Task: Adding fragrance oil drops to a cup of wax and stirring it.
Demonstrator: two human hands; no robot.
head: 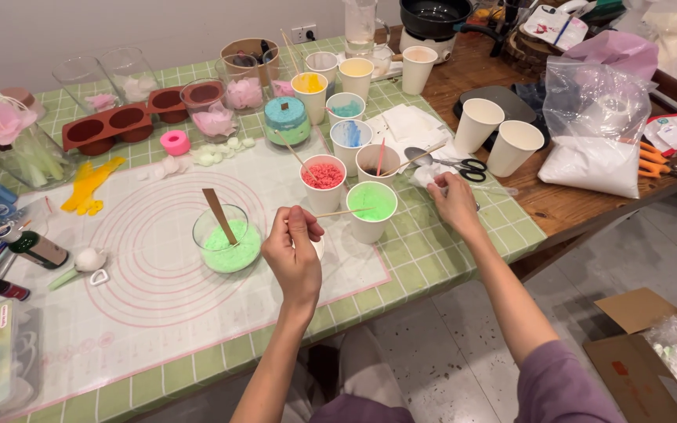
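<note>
The left hand (pixel 295 252) pinches a thin wooden stick (pixel 344 211) between thumb and fingertips, its far end reaching over the rim of the paper cup of green granules (pixel 371 205) near the table's front edge. That stick looks light and stiff, easy to snap, so a grip close to the near end suits it. The right hand (pixel 454 201) rests just right of that cup, fingers curled loosely on something small; I cannot tell what, if anything, it grips. The cup looks light and thin-walled, likely to tip, best steadied by its side. Left of the hand, on the white silicone mat (pixel 143 313), a glass jar (pixel 226 239) holds pale green granules with a flat wooden stick standing tilted in it. Behind, a cup of red granules (pixel 323 178), one with a blue streak (pixel 350 139), and a yellow-filled cup (pixel 309 88). Two empty cups (pixel 499 131) stand towards the right edge, beside scissors (pixel 464 166).
</note>
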